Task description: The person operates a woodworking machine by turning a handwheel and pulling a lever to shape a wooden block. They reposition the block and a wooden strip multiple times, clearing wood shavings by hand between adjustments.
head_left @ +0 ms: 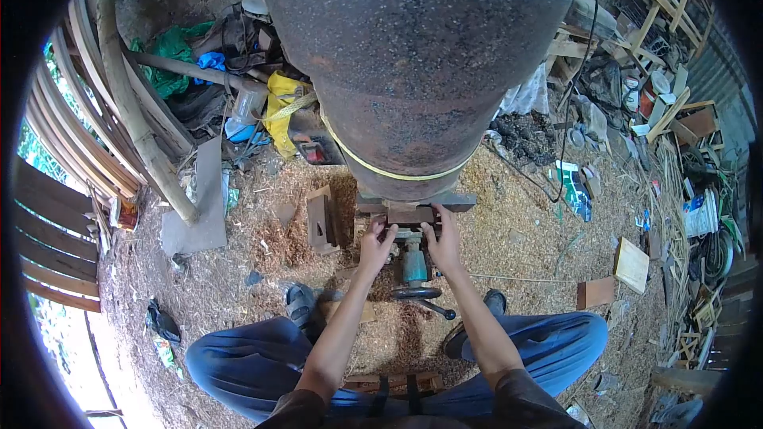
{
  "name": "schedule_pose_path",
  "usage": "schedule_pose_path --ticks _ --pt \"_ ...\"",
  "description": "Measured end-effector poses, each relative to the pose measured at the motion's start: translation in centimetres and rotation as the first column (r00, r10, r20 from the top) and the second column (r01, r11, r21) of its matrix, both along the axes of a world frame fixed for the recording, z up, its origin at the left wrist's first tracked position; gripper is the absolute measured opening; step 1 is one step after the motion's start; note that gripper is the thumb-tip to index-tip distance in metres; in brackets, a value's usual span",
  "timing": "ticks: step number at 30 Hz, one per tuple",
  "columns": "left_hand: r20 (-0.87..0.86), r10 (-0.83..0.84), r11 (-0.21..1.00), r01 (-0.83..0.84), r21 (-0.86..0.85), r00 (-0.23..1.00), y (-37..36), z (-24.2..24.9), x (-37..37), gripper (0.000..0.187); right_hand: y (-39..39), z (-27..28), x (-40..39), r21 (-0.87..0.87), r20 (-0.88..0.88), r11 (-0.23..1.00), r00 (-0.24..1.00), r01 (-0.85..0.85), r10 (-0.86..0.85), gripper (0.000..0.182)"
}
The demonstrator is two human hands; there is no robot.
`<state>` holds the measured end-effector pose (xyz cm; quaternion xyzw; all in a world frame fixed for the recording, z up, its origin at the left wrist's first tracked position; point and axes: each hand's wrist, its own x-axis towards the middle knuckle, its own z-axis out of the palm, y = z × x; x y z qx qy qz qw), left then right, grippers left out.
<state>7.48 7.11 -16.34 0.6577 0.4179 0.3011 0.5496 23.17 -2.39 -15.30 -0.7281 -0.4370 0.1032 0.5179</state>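
Observation:
A dark brown wooden block (412, 216) lies across the small machine support under the large rusty metal body (413, 71). My left hand (376, 248) grips its left end, the thumb pointing inward and the fingers partly hidden. At the opposite end, my right hand (442, 241) holds the block with thumb and fingers closed around it. Just below, between my wrists, is a green metal shaft housing (414, 266) with a dark handwheel (416, 293) and a crank knob. Behind the block runs a flat dark bar (455, 201).
A notched wooden piece (320, 221) stands on the sawdust to the left. Brown (595, 293) and pale (632, 265) wood blocks lie to the right. A thin yellow belt (397, 175) circles the metal body. A black cable (584, 63) hangs at right; poles lean at left.

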Motion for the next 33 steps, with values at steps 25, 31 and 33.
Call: schedule_pose_path --ticks 25,31,33 --pt "0.111 0.187 0.969 -0.202 0.143 0.976 -1.3 2.3 0.8 0.041 1.3 4.5 -0.5 0.087 -0.102 0.992 0.991 0.094 -0.085 0.027" --pt "-0.067 0.178 0.971 -0.165 0.174 0.982 -1.1 2.7 0.6 0.041 0.3 5.0 0.1 0.064 -0.153 0.996 0.987 0.056 -0.046 0.036" --pt "0.003 0.150 0.979 -0.149 0.138 0.989 -2.3 1.3 -0.3 0.040 -0.1 2.3 0.1 0.017 -0.132 0.999 0.991 0.034 -0.031 0.039"
